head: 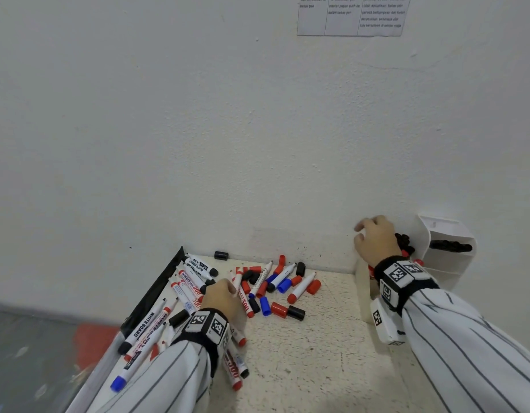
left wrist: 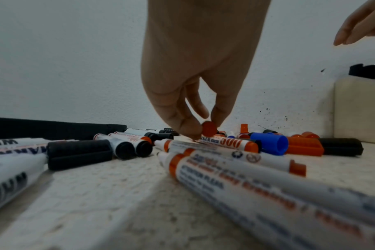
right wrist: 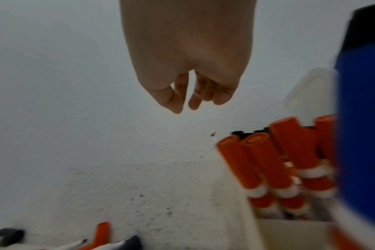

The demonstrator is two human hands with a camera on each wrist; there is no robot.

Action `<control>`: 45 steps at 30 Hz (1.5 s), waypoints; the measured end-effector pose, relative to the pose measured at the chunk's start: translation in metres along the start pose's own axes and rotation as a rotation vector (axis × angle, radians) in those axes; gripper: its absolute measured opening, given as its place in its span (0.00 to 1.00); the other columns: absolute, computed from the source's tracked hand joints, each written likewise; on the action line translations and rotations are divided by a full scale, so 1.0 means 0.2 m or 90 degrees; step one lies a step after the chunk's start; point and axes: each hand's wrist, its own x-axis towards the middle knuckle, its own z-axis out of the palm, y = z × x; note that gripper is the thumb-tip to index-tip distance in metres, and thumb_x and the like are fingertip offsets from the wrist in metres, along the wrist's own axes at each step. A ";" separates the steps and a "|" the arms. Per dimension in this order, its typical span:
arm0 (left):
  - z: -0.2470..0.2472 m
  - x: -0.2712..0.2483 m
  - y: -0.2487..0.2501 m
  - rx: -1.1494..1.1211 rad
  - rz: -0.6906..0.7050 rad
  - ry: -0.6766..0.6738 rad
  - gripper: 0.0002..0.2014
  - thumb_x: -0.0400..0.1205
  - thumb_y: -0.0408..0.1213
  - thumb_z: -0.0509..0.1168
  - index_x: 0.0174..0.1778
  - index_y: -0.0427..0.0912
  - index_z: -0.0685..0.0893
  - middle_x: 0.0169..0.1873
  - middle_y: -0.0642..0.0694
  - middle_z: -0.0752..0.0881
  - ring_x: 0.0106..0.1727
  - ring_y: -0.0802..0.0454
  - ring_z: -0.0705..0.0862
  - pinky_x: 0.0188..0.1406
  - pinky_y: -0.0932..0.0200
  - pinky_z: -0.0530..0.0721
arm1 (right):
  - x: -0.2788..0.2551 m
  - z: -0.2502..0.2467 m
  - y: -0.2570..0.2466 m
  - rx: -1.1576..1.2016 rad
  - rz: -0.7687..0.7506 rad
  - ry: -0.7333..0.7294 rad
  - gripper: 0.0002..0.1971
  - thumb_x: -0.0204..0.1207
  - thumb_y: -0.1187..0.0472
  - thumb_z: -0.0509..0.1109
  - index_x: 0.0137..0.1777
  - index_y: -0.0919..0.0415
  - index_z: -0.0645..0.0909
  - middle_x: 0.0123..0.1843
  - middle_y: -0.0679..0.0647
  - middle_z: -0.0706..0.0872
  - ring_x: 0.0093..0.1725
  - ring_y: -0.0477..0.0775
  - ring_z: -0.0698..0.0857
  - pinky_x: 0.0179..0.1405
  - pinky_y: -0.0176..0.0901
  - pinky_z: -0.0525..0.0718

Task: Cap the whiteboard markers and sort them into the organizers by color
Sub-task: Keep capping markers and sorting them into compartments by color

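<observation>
Uncapped and capped whiteboard markers and loose caps (head: pixel 269 287) lie in a heap on the speckled table (head: pixel 317 368). My left hand (head: pixel 225 293) is down in the heap; in the left wrist view its thumb and forefinger (left wrist: pixel 206 130) pinch a small red cap (left wrist: pixel 209 128) just above a red marker (left wrist: pixel 227 143). My right hand (head: pixel 365 234) hovers with loosely curled fingers (right wrist: pixel 193 103), holding nothing, beside the white organizer (head: pixel 448 231) at the wall. Red-capped markers (right wrist: pixel 268 160) and black ones (head: pixel 449 245) stand in its compartments. A blue cap (right wrist: pixel 362 118) fills the right wrist view's right edge.
A black strip (head: pixel 156 290) runs along the table's left edge, with the floor below it. The white wall stands close behind the heap. A printed sheet (head: pixel 350 16) hangs high on it. Loose red, black and blue caps (head: pixel 287 310) lie mid-table.
</observation>
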 end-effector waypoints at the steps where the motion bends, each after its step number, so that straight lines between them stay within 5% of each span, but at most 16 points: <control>1: -0.01 0.00 0.00 -0.022 -0.001 0.011 0.04 0.79 0.33 0.64 0.46 0.46 0.78 0.46 0.45 0.83 0.43 0.52 0.81 0.43 0.62 0.80 | -0.01 0.02 -0.04 0.015 -0.038 -0.014 0.10 0.75 0.69 0.63 0.54 0.66 0.81 0.58 0.62 0.77 0.59 0.60 0.75 0.59 0.49 0.74; 5: -0.02 -0.01 0.02 -0.100 0.015 0.035 0.12 0.79 0.34 0.66 0.57 0.40 0.78 0.50 0.42 0.84 0.42 0.52 0.82 0.37 0.65 0.80 | -0.10 0.14 -0.20 0.078 -0.030 -0.238 0.07 0.78 0.66 0.62 0.51 0.59 0.80 0.52 0.55 0.81 0.46 0.50 0.79 0.51 0.40 0.79; 9: -0.04 -0.03 0.03 -0.185 0.011 0.049 0.21 0.78 0.33 0.68 0.66 0.39 0.72 0.45 0.42 0.83 0.42 0.47 0.85 0.48 0.53 0.87 | -0.24 0.27 -0.28 0.049 -0.063 -0.522 0.14 0.78 0.60 0.65 0.64 0.53 0.78 0.48 0.46 0.77 0.36 0.39 0.73 0.38 0.29 0.73; 12: -0.04 -0.04 0.01 -0.189 0.007 0.027 0.25 0.79 0.34 0.68 0.71 0.40 0.69 0.45 0.45 0.81 0.37 0.53 0.83 0.40 0.61 0.86 | -0.33 0.39 -0.30 -0.013 -0.118 -0.600 0.17 0.77 0.55 0.67 0.65 0.48 0.78 0.60 0.49 0.80 0.49 0.43 0.78 0.51 0.33 0.75; 16: -0.05 -0.06 -0.01 -0.156 0.010 0.020 0.24 0.80 0.36 0.67 0.71 0.37 0.71 0.57 0.40 0.83 0.40 0.57 0.80 0.43 0.66 0.80 | -0.36 0.47 -0.31 0.029 -0.098 -0.552 0.15 0.78 0.58 0.65 0.65 0.52 0.79 0.65 0.50 0.80 0.61 0.48 0.79 0.60 0.36 0.75; 20: -0.05 -0.07 -0.03 -0.151 -0.004 -0.011 0.20 0.79 0.38 0.68 0.67 0.39 0.75 0.56 0.42 0.84 0.42 0.56 0.81 0.37 0.70 0.80 | -0.31 0.52 -0.30 0.018 -0.043 -0.334 0.15 0.79 0.58 0.60 0.65 0.51 0.77 0.64 0.53 0.79 0.58 0.50 0.80 0.61 0.45 0.79; 23: -0.05 -0.08 -0.04 -0.143 -0.012 -0.032 0.19 0.79 0.38 0.67 0.65 0.40 0.75 0.55 0.44 0.83 0.42 0.56 0.83 0.35 0.70 0.81 | -0.26 0.56 -0.30 -0.136 0.007 -0.384 0.23 0.81 0.52 0.55 0.77 0.46 0.62 0.75 0.54 0.70 0.73 0.59 0.67 0.70 0.56 0.67; 26: -0.05 -0.08 -0.06 -0.133 -0.013 -0.031 0.18 0.79 0.40 0.68 0.63 0.40 0.76 0.53 0.44 0.84 0.44 0.54 0.85 0.41 0.63 0.86 | -0.25 0.59 -0.29 -0.196 0.021 -0.430 0.24 0.83 0.51 0.50 0.79 0.44 0.58 0.78 0.52 0.66 0.76 0.60 0.63 0.72 0.60 0.62; 29: -0.05 -0.08 -0.07 -0.141 -0.013 -0.034 0.17 0.78 0.40 0.68 0.62 0.41 0.77 0.53 0.44 0.84 0.48 0.51 0.86 0.51 0.56 0.87 | -0.26 0.62 -0.29 -0.220 -0.004 -0.409 0.21 0.83 0.52 0.50 0.75 0.43 0.64 0.77 0.51 0.66 0.74 0.59 0.64 0.70 0.59 0.62; 40: -0.03 -0.08 -0.06 -0.155 -0.005 -0.060 0.18 0.78 0.37 0.68 0.63 0.42 0.77 0.54 0.45 0.83 0.47 0.54 0.84 0.51 0.60 0.86 | -0.27 0.61 -0.29 -0.092 -0.016 -0.241 0.06 0.78 0.55 0.63 0.53 0.48 0.76 0.55 0.47 0.81 0.57 0.52 0.77 0.61 0.53 0.66; 45: -0.01 -0.11 -0.02 -0.162 0.023 -0.058 0.17 0.78 0.37 0.67 0.63 0.44 0.76 0.51 0.46 0.83 0.47 0.52 0.85 0.50 0.59 0.86 | -0.24 0.55 -0.27 0.181 0.006 -0.157 0.16 0.79 0.66 0.62 0.67 0.61 0.73 0.63 0.59 0.76 0.54 0.51 0.77 0.57 0.37 0.72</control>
